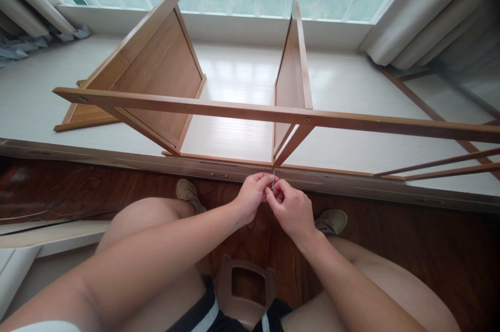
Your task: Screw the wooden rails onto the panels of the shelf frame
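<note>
My left hand [253, 195] and my right hand [291, 209] meet at the near lower edge of a partly built wooden shelf frame [242, 109]. Both are closed in a pinch around a small thin metal piece [272, 181], a screw or key, held upright just under the foot of the middle upright panel [292, 69]. The frame lies on its side across a pale raised platform [351, 87], with a long rail running left to right and another slanted panel [156, 71] at the left.
I sit on a brown plastic stool [244, 290] with my knees apart and shoes [332, 221] on dark wood floor. A window with white bars and curtains [422, 24] stands behind the platform. A white board [47, 235] lies at the lower left.
</note>
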{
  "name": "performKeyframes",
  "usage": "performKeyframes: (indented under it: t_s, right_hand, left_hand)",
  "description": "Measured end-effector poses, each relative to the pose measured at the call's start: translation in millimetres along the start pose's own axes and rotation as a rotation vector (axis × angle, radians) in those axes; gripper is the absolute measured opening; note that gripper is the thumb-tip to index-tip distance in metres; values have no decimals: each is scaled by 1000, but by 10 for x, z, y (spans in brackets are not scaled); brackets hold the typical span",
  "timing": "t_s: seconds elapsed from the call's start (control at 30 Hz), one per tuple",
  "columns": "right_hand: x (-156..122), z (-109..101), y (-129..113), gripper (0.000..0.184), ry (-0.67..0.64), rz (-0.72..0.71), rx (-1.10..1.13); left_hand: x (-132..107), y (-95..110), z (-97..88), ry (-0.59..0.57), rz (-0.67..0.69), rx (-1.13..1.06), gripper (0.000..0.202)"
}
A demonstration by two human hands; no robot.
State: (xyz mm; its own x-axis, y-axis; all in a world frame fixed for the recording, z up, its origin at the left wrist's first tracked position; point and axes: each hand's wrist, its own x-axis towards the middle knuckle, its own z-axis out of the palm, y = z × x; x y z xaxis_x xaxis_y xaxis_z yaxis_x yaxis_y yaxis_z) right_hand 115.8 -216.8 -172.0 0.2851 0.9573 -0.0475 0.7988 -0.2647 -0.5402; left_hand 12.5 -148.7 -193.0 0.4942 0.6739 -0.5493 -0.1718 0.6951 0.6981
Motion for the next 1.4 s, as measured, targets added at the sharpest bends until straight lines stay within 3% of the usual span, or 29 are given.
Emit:
performKeyframes:
  t_s: [0.5, 0.83, 1.0, 1.13, 1.3, 1.4]
  right_hand:
    - [13, -10, -35, 25, -14, 17, 21]
    - [20, 13, -26, 25, 36, -30, -78]
    - [19, 6, -12, 25, 8, -6, 1]
    - [8, 61, 17, 28, -75, 58, 349]
    - [-4, 180, 8, 28, -310, 388, 1177]
    - [-7, 192, -15, 26, -390, 498, 1449]
  left_hand:
    - [-14, -3, -6, 23, -4, -37, 23]
    - [-15, 7, -8, -7, -31, -96, 24]
    - [4, 14, -11, 12, -51, -105, 24]
    - [7, 17, -13, 24, -49, -96, 22]
    - [-10, 35, -7, -65, -66, -67, 32]
    - [-23, 53, 0, -61, -82, -51, 34]
